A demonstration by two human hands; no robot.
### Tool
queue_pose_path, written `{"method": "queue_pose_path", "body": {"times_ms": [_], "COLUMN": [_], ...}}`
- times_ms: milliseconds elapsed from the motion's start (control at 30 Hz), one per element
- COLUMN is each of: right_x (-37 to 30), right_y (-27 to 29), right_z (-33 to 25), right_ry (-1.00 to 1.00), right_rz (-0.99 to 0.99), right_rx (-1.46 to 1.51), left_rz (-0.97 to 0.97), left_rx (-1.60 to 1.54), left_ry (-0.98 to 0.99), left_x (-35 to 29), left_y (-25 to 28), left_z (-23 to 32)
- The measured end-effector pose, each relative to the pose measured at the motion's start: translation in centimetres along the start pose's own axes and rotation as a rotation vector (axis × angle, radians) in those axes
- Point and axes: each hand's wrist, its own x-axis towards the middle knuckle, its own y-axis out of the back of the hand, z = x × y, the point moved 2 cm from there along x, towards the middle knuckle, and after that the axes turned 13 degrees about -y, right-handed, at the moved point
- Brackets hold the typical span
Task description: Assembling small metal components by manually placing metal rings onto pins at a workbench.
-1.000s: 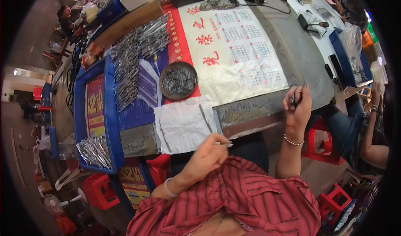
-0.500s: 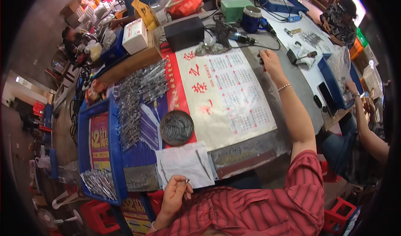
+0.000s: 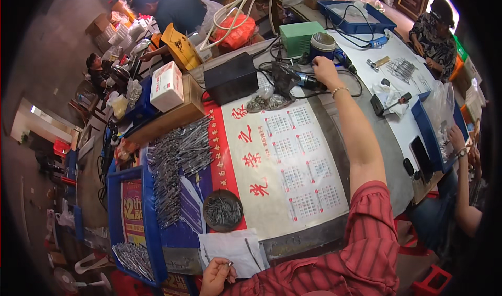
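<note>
The right hand [image 3: 325, 72] is now reaching farther over the counter [image 3: 393, 157], beside the blue jar [image 3: 321, 49], its hold impossible to tell. That is leaving only the left hand [image 3: 214, 278] near the white cloth [image 3: 227, 243], pinching a small metal piece [image 3: 229, 263].

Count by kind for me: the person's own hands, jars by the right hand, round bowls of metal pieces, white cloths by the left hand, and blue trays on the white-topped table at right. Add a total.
Hands: 2 (left hand, right hand)
Dark blue jar: 1
Round bowl: 1
White cloth: 1
Blue trays: 2 (near tray, far tray)
Total: 7
</note>
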Motion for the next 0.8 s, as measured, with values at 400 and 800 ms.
{"method": "queue_pose_path", "body": {"times_ms": [400, 800], "right_x": [4.2, -6.9], "right_y": [-6.2, 4.1], "right_z": [-1.6, -11.4], "right_ry": [0.237, 0.227], "right_rz": [-0.021, 0.142], "right_rx": [0.056, 0.266], "left_rz": [0.060, 0.069], "left_rx": [-0.105, -0.267], "left_ry": [0.004, -0.129], "left_x": [0.3, -2.8], "left_y": [0.6, 4.5], "left_z": [-0.7, -1.8]}}
